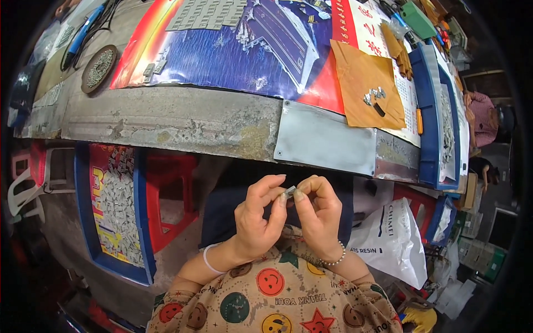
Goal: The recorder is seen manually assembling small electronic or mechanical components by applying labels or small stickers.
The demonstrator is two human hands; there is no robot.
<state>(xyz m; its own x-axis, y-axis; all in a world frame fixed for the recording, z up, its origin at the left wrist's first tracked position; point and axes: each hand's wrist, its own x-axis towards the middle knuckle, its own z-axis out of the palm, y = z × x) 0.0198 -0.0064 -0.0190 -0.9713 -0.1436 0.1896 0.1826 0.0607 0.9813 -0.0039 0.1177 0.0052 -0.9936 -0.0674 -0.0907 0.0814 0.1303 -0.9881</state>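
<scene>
My left hand and my right hand meet in front of my body, just below the table edge. Between their fingertips is a small grey part, pinched from both sides. Its exact kind is too small to make out, and the fingers cover much of it. Beyond them on the table lies brown paper bearing a few small shiny metal pieces and a dark strip. Two grey pieces sit on the poster, apart from the neat rows of grey parts farther back.
Left of me, a blue tray holds many small grey parts. A round dish of tiny metal bits and a blue-handled tool are at the table's left. On the right are a long blue bin, an orange-handled tool and a white sack.
</scene>
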